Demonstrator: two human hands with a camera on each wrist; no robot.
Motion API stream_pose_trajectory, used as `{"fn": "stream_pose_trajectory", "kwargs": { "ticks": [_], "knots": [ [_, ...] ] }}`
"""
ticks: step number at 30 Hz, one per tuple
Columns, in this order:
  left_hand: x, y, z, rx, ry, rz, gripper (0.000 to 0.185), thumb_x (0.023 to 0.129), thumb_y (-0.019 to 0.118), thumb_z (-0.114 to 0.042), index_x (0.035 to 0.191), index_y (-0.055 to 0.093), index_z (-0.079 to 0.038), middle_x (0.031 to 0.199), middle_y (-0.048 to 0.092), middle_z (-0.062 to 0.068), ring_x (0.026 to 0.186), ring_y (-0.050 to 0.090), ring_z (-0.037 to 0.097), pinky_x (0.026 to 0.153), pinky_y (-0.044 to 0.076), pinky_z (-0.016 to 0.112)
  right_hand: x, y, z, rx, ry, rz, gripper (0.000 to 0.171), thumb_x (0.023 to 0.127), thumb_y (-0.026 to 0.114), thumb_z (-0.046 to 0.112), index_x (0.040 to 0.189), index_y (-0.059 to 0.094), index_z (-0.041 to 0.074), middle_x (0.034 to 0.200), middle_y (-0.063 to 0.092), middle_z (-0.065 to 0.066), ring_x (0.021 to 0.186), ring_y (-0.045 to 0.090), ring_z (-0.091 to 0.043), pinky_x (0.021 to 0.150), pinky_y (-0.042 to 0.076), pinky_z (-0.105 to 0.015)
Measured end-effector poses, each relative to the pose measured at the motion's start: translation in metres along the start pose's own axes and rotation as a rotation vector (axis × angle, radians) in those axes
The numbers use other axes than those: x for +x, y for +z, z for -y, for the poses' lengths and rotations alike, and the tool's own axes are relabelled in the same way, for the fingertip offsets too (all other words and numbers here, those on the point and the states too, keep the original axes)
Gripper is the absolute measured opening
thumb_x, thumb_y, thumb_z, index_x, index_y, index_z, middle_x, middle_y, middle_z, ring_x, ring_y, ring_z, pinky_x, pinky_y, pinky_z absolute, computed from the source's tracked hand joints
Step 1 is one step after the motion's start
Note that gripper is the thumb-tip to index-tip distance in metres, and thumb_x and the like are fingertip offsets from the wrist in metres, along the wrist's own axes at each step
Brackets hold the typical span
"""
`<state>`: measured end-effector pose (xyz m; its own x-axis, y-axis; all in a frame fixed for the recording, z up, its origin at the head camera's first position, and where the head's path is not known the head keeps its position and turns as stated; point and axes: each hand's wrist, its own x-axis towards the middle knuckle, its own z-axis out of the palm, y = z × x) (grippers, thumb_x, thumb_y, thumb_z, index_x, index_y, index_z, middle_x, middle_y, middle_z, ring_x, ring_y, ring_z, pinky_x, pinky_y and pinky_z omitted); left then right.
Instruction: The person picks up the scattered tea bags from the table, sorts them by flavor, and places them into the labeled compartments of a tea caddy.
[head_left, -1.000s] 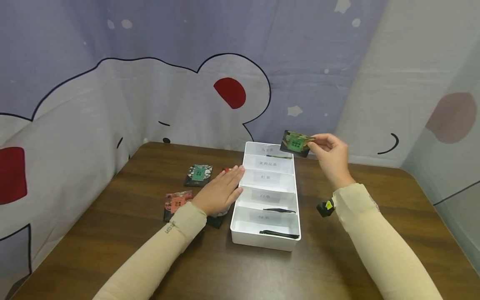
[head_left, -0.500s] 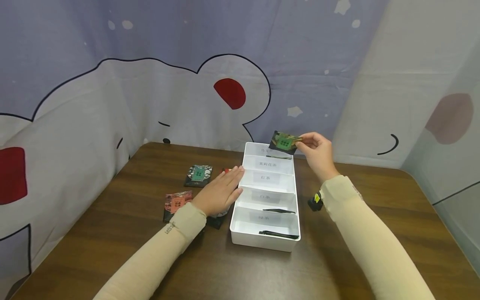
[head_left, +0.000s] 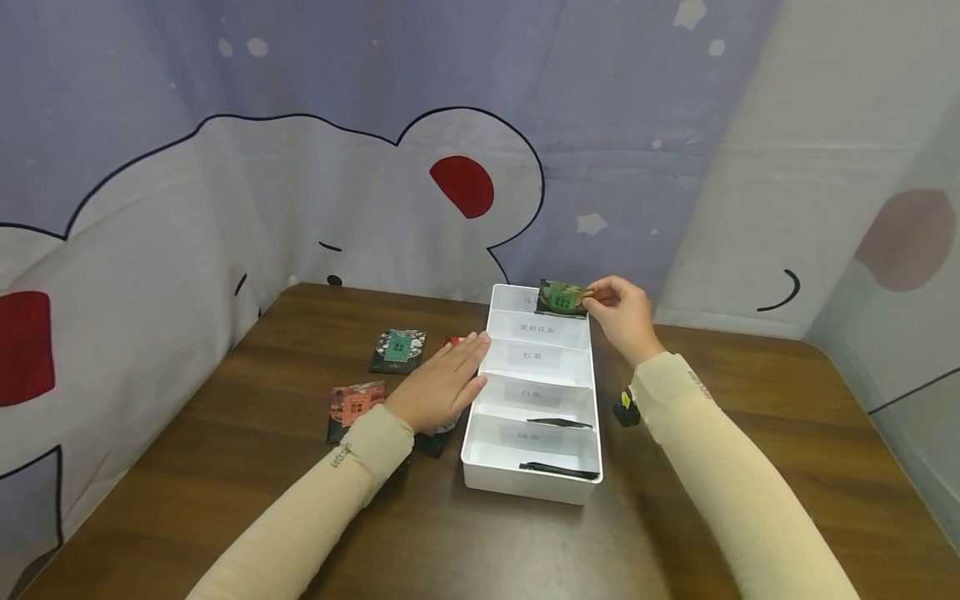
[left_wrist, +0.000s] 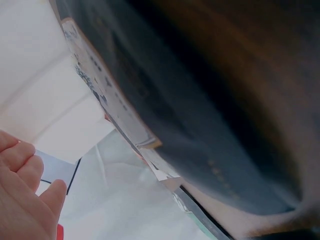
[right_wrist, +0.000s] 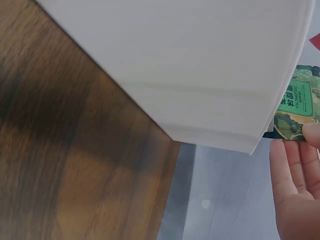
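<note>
My right hand [head_left: 624, 317] pinches the right edge of a green and black tea bag [head_left: 562, 298], which reads as grape oolong tea in the right wrist view [right_wrist: 299, 100]. The tea bag stands at the farthest compartment of a white divided box [head_left: 525, 482], its lower part reaching in past the rim. My left hand [head_left: 442, 383] lies with fingers straight against the box's left side. Labels mark the compartments. Dark tea bags lie in the two nearest compartments, among them one tea bag [head_left: 558, 470] at the front.
Left of the box lie a teal-labelled tea bag [head_left: 398, 350] and a red-labelled tea bag [head_left: 354, 407]. A dark tea bag [head_left: 431, 442] is partly under my left hand. The wooden table [head_left: 247, 417] meets a patterned curtain [head_left: 375, 208] behind.
My right hand has moved left and down, bringing the green tea bag from above the box's far right corner into the farthest compartment. The left hand has stayed in place.
</note>
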<state>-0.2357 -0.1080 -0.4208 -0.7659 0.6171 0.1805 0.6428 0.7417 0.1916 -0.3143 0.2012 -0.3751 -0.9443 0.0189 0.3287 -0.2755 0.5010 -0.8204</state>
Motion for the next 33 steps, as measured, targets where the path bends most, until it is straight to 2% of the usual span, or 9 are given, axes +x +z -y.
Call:
{"fn": "stream_pose_trajectory", "kwargs": {
  "ticks": [6, 11, 17, 33],
  "knots": [
    [0.001, 0.001, 0.000, 0.002, -0.001, 0.001, 0.065, 0.109, 0.033, -0.041, 0.161, 0.020, -0.004, 0.168, 0.020, 0.008, 0.155, 0.016, 0.023, 0.125, 0.019, 0.046, -0.002, -0.003, -0.004, -0.069, -0.012, 0.045, 0.016, 0.096, 0.066, 0.004, 0.111, 0.067, -0.002, 0.103, 0.068, -0.018, 0.094, 0.064, -0.028, 0.086, 0.053, -0.038],
    [0.000, 0.000, 0.000, 0.005, -0.003, 0.003, 0.065, 0.109, 0.033, -0.041, 0.161, 0.020, -0.004, 0.168, 0.020, 0.008, 0.155, 0.016, 0.023, 0.124, 0.019, 0.046, -0.005, -0.001, -0.005, -0.127, -0.030, 0.073, 0.016, 0.097, 0.064, 0.007, 0.111, 0.069, 0.000, 0.101, 0.070, -0.017, 0.093, 0.065, -0.031, 0.084, 0.051, -0.043],
    [-0.001, -0.003, -0.002, -0.005, -0.001, 0.009, 0.064, 0.110, 0.032, -0.039, 0.161, 0.019, -0.003, 0.168, 0.019, 0.009, 0.155, 0.017, 0.024, 0.124, 0.020, 0.046, -0.007, -0.002, -0.007, -0.152, -0.031, 0.135, 0.017, 0.098, 0.062, 0.006, 0.112, 0.069, -0.001, 0.104, 0.070, -0.019, 0.100, 0.065, -0.035, 0.090, 0.052, -0.051],
    [0.000, -0.001, 0.000, -0.004, -0.003, 0.009, 0.065, 0.110, 0.033, -0.039, 0.162, 0.018, -0.003, 0.168, 0.019, 0.009, 0.155, 0.016, 0.023, 0.125, 0.016, 0.043, -0.018, -0.009, -0.013, -0.167, -0.058, 0.091, 0.014, 0.095, 0.060, 0.002, 0.104, 0.070, -0.003, 0.100, 0.070, -0.021, 0.095, 0.063, -0.034, 0.089, 0.049, -0.044]
  ]
}}
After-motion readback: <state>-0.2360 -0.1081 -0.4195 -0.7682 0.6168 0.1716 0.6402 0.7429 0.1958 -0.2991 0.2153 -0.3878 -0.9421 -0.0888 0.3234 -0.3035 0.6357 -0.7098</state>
